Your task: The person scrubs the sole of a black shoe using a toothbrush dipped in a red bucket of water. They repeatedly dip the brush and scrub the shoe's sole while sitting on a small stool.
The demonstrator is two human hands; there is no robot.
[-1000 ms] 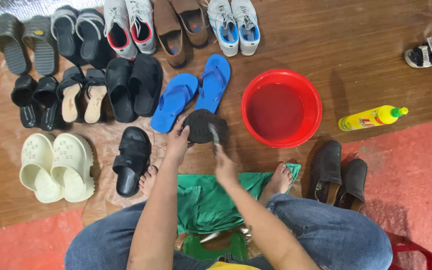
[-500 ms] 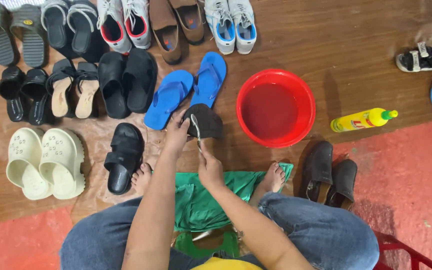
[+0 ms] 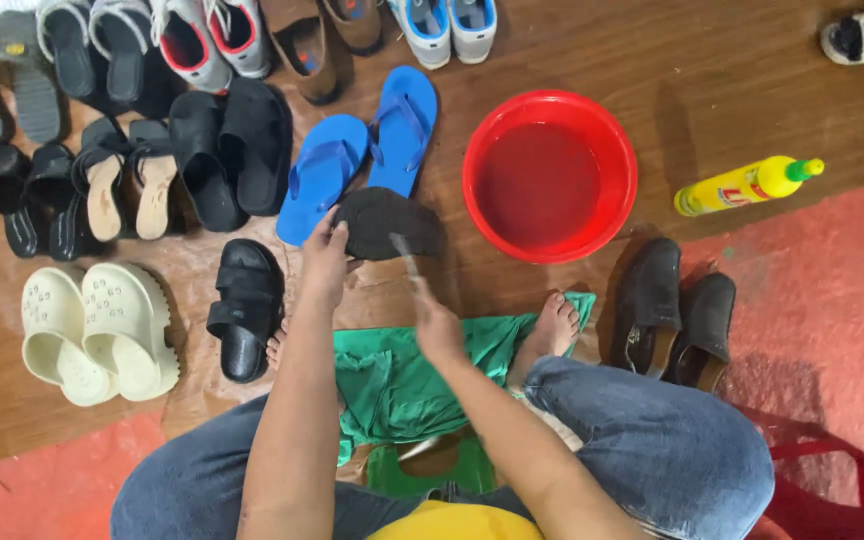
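— While the left hand (image 3: 325, 262) pinches the black sandal (image 3: 384, 222) by its near edge, sole turned up, where is the right hand?

— Just below the sandal. The right hand (image 3: 436, 325) is closed around a thin brush (image 3: 404, 256), whose tip lies on the upturned sole. Tilting the sandal this way seems to give the brush a flat face to work on.

— And the sandal is off the floor?

— It looks raised slightly, between the blue flip-flops (image 3: 357, 150) and the red basin (image 3: 550, 175), but I cannot tell if its far edge touches the floor (image 3: 732, 70). The basin holds water and stands just beside the sandal, likely so that it is within easy reach of the brush hand.

— What else is near?

— A green cloth (image 3: 402, 375) is spread under the arms, between the bare feet, probably to catch drips. The other black sandal (image 3: 245, 308) lies left of the left hand, apart from it. A yellow bottle (image 3: 747, 185) lies on its side to the right of the basin, and a pair of dark shoes (image 3: 674, 320) stands by the right foot.

— The rest?

— Rows of footwear on the left and top: cream clogs (image 3: 100, 330), black slides (image 3: 230, 150), grey sandals, sneakers. They are set in pairs, as if sorted. Only the head view is there, so nothing more shows.
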